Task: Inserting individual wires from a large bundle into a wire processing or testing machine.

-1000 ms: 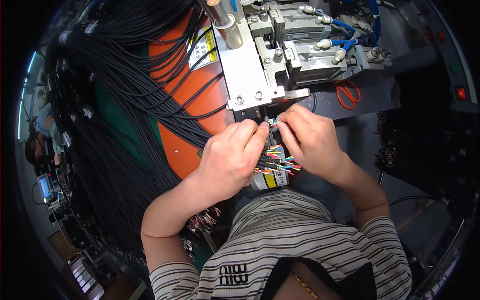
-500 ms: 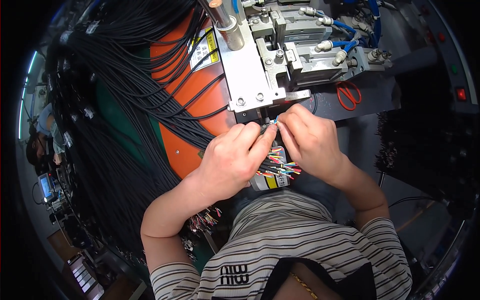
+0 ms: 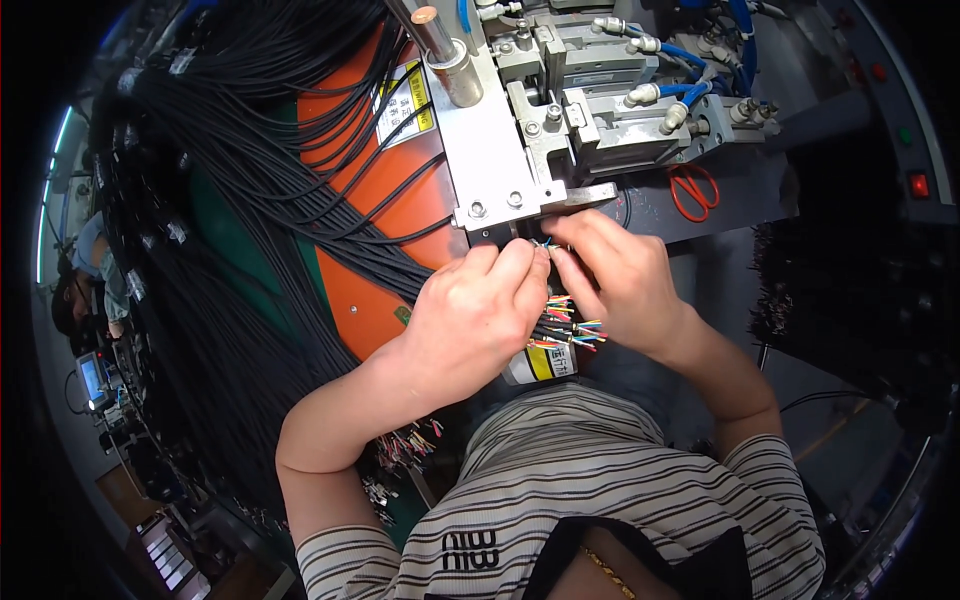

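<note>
My left hand (image 3: 475, 315) is closed, thumb and forefinger pinched on the end of a black cable, mostly hidden by the fingers. Thin coloured wires (image 3: 546, 244) stick out past the fingertips. Facing them, my right hand (image 3: 618, 285) has its thumb and forefinger slightly apart, with the wire ends close to the gap. Both hands are just in front of the metal clamp block (image 3: 510, 190) of a machine. Below the fingers, a bundle of stripped cable ends (image 3: 568, 328) shows red, yellow, blue and white wires.
Many black cables (image 3: 270, 200) lie over an orange plate (image 3: 350, 290) and hang at the left. Pneumatic cylinders (image 3: 620, 130) with blue hoses stand behind the block. Red-handled scissors (image 3: 692, 192) rest on the grey surface. A lit red switch (image 3: 919, 185) is at far right.
My right thumb and forefinger have parted from their pinch at the wires. The left hand keeps its pinch, shifted slightly. The machine sits slightly further left in view.
</note>
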The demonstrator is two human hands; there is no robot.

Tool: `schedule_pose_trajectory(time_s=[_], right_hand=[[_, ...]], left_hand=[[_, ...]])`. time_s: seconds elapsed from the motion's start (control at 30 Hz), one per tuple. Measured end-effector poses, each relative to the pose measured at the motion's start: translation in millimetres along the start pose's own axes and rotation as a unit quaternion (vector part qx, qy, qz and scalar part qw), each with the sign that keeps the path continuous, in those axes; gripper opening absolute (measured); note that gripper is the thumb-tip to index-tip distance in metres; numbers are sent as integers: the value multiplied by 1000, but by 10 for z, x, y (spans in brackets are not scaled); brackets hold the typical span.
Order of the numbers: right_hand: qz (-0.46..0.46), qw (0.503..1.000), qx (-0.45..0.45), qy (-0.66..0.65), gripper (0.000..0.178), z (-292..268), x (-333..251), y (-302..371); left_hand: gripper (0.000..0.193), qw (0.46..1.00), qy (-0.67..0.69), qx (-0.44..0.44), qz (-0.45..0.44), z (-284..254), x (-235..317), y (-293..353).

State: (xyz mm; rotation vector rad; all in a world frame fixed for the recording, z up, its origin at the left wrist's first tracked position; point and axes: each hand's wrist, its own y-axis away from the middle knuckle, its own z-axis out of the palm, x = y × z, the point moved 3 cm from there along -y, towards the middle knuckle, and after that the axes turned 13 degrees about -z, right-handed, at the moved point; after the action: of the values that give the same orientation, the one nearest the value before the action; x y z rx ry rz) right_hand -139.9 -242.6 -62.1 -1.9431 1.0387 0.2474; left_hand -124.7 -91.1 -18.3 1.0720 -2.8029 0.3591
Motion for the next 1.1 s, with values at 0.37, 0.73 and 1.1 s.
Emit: schedule_pose_trajectory(time_s=[0.37, 0.73, 1.1], right_hand=[[124, 976, -95, -154, 7, -26, 179, -42], [75, 944, -57, -315, 27, -108, -64, -28], [290, 749, 9, -596, 24, -4, 15, 36]], left_hand=[[44, 982, 139, 52, -115, -55, -326, 250], [28, 974, 189, 69, -109, 4, -334, 197], [37, 951, 288, 61, -90, -18, -290, 156]])
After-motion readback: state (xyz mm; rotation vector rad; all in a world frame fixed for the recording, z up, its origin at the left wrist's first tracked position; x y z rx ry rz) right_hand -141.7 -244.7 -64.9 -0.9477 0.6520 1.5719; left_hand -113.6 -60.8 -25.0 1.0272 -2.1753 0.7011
